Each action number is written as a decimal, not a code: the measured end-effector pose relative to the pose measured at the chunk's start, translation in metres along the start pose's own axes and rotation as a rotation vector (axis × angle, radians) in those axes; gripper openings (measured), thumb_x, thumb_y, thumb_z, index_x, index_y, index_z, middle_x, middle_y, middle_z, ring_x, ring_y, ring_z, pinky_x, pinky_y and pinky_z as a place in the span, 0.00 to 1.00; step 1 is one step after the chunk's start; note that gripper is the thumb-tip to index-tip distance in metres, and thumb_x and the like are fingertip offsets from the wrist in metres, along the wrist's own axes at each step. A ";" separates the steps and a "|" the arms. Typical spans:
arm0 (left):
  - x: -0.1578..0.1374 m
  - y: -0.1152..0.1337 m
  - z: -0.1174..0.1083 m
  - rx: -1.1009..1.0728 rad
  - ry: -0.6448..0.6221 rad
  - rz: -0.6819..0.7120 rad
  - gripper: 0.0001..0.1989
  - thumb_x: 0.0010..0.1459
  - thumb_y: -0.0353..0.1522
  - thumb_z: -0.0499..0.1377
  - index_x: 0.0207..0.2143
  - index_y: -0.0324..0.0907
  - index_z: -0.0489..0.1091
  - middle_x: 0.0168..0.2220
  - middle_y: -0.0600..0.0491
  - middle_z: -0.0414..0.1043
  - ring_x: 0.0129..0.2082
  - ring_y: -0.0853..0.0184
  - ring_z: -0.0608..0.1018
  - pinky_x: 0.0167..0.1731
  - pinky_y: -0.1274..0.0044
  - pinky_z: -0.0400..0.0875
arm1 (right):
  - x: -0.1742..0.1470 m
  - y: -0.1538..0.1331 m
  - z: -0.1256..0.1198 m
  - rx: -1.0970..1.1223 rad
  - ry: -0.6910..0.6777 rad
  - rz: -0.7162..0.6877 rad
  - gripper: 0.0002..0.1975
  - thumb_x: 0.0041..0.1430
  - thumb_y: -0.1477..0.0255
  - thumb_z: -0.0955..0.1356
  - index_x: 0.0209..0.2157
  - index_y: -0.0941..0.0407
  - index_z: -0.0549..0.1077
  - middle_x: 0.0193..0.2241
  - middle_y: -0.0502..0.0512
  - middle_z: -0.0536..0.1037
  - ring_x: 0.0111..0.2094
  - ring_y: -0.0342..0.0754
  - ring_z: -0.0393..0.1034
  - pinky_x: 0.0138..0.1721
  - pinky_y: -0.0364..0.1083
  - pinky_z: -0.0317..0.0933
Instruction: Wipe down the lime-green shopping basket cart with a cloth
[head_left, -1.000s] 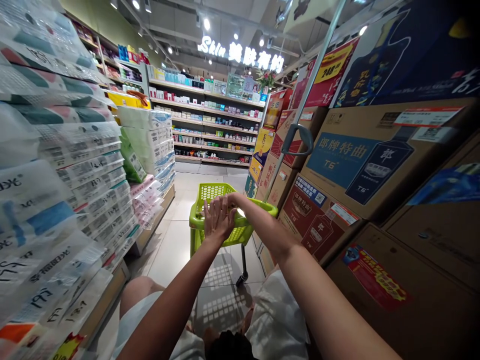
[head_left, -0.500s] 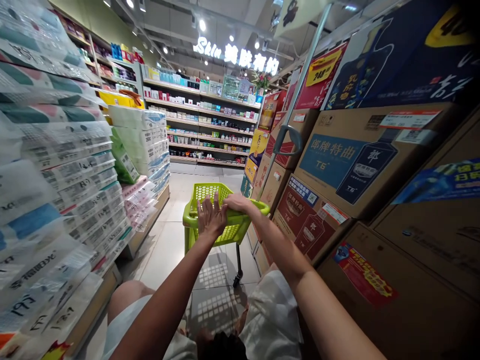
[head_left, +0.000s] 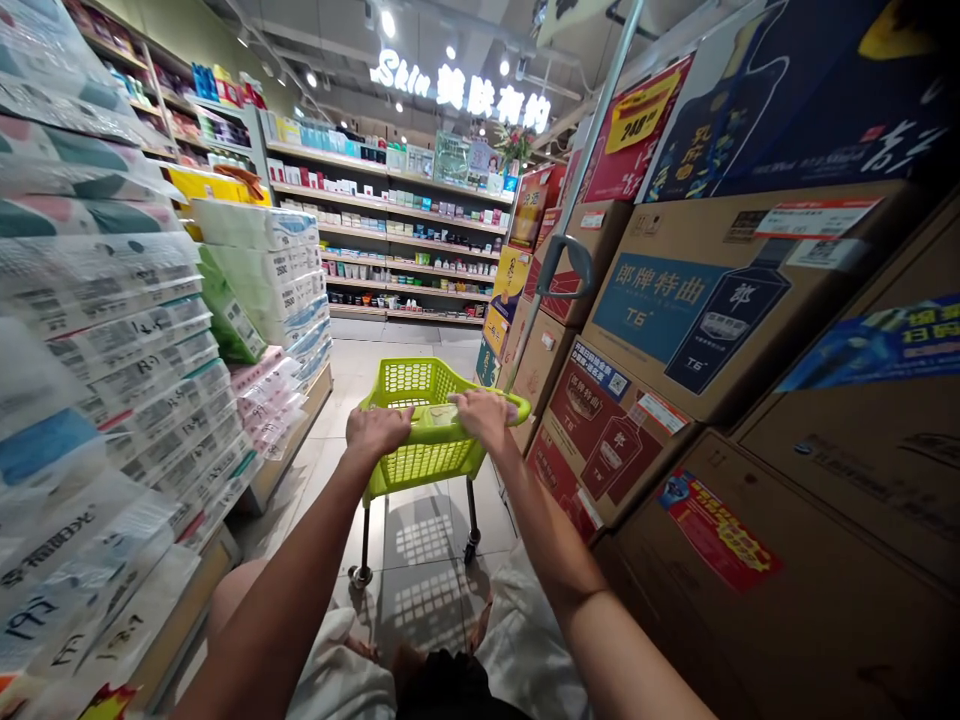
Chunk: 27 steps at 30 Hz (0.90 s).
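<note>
In front of me stands a lime-green plastic shopping cart (head_left: 420,468) with a mesh basket on dark legs with casters. My left hand (head_left: 379,430) is wrapped over the left end of its handlebar. Farther right on the same bar, my right hand (head_left: 484,412) is closed round it, with the bar's right end showing beyond the knuckles. Part of something pale, perhaps a label or wrapper, shows by the right hand; I cannot make out what it is. The inside floor of the basket is mostly hidden by its rim and my hands.
Tall stacks of plastic-wrapped tissue packs (head_left: 142,300) line the left side. Brown cartons (head_left: 660,300) rise close on the right, beside a metal pole with a grey handle (head_left: 566,268). Tiled floor (head_left: 352,355) leads to shelves of skincare goods (head_left: 390,225) ahead.
My left hand has moved left from mid-bar, going from spread fingers to a grip on the handlebar. My right hand has shifted slightly right. More of the cart's legs shows.
</note>
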<state>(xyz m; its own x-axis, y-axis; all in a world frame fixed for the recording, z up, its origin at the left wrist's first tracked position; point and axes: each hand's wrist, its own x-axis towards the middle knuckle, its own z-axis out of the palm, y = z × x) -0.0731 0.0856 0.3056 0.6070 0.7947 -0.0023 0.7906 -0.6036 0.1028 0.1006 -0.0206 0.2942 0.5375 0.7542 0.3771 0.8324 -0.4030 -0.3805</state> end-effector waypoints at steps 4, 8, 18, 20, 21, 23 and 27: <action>0.001 0.002 0.000 0.000 0.020 -0.032 0.37 0.68 0.46 0.34 0.49 0.42 0.80 0.51 0.40 0.80 0.53 0.51 0.79 0.58 0.60 0.63 | -0.046 -0.061 0.037 -0.035 0.159 -0.159 0.17 0.67 0.69 0.61 0.50 0.57 0.77 0.53 0.63 0.77 0.56 0.60 0.64 0.59 0.61 0.54; -0.003 0.001 0.002 -0.025 0.056 -0.059 0.36 0.68 0.44 0.34 0.48 0.41 0.80 0.52 0.40 0.79 0.53 0.51 0.79 0.56 0.61 0.64 | -0.075 -0.066 0.064 0.026 0.275 -0.280 0.21 0.70 0.67 0.60 0.61 0.51 0.69 0.62 0.58 0.71 0.62 0.55 0.60 0.63 0.57 0.51; -0.001 0.024 0.002 -0.021 0.043 -0.005 0.34 0.67 0.42 0.36 0.48 0.39 0.79 0.52 0.40 0.80 0.50 0.54 0.80 0.56 0.63 0.64 | -0.025 0.036 0.035 0.220 0.479 0.367 0.24 0.69 0.70 0.56 0.59 0.57 0.73 0.69 0.62 0.59 0.71 0.59 0.45 0.69 0.63 0.46; 0.001 0.031 0.001 -0.020 0.043 0.012 0.32 0.66 0.41 0.38 0.48 0.39 0.80 0.51 0.40 0.80 0.50 0.54 0.80 0.54 0.64 0.66 | -0.037 0.004 0.048 0.265 0.424 0.373 0.26 0.70 0.69 0.54 0.63 0.58 0.69 0.72 0.62 0.53 0.73 0.60 0.39 0.70 0.64 0.43; 0.002 0.033 0.001 -0.019 0.045 0.016 0.31 0.66 0.41 0.39 0.47 0.39 0.80 0.50 0.39 0.80 0.50 0.53 0.80 0.53 0.64 0.66 | -0.046 -0.014 0.057 0.292 0.390 0.358 0.27 0.71 0.68 0.54 0.65 0.58 0.67 0.73 0.62 0.50 0.74 0.60 0.35 0.70 0.65 0.42; 0.004 0.034 0.002 -0.017 0.047 0.013 0.28 0.64 0.42 0.44 0.46 0.40 0.81 0.49 0.39 0.81 0.50 0.51 0.80 0.51 0.64 0.68 | -0.063 -0.047 0.074 0.362 0.308 0.292 0.27 0.71 0.67 0.54 0.67 0.54 0.64 0.73 0.61 0.49 0.74 0.61 0.33 0.70 0.69 0.40; 0.003 0.029 0.002 0.012 0.033 0.048 0.27 0.63 0.41 0.44 0.44 0.39 0.81 0.49 0.38 0.81 0.49 0.51 0.81 0.50 0.64 0.69 | -0.066 -0.051 0.073 0.412 0.330 0.322 0.28 0.71 0.67 0.54 0.69 0.54 0.61 0.70 0.67 0.54 0.73 0.61 0.41 0.68 0.72 0.40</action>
<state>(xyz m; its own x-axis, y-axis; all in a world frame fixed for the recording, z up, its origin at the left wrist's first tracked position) -0.0484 0.0705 0.3064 0.6414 0.7664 0.0349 0.7617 -0.6416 0.0903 0.0130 -0.0118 0.2275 0.8211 0.4012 0.4059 0.5365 -0.3000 -0.7888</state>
